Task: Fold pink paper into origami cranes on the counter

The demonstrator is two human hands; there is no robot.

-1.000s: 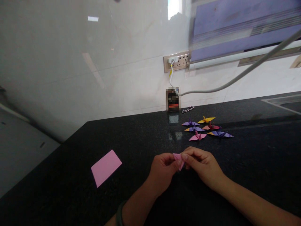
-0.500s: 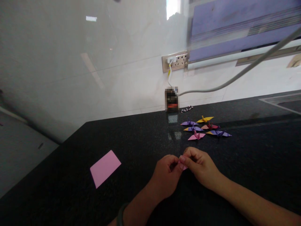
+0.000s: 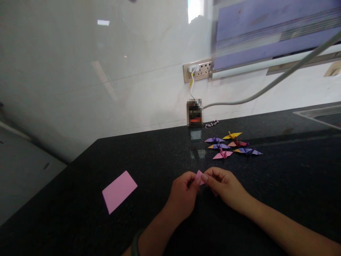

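While both hands meet low over the dark worktop [image 3: 80, 199], the left hand [image 3: 183, 195] and right hand [image 3: 226, 186] pinch a small folded pink paper [image 3: 199, 176] between their fingertips, fingers closed on it from either side. Left of them a flat pink sheet [image 3: 119, 191] lies on the worktop; beyond, finished paper cranes [image 3: 231, 145] sit clustered near the wall socket [image 3: 198, 69].

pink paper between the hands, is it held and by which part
Yes. Both hands pinch the small folded pink paper: left hand at its left edge, right hand at its right edge, with fingertips. Only its top corner shows.
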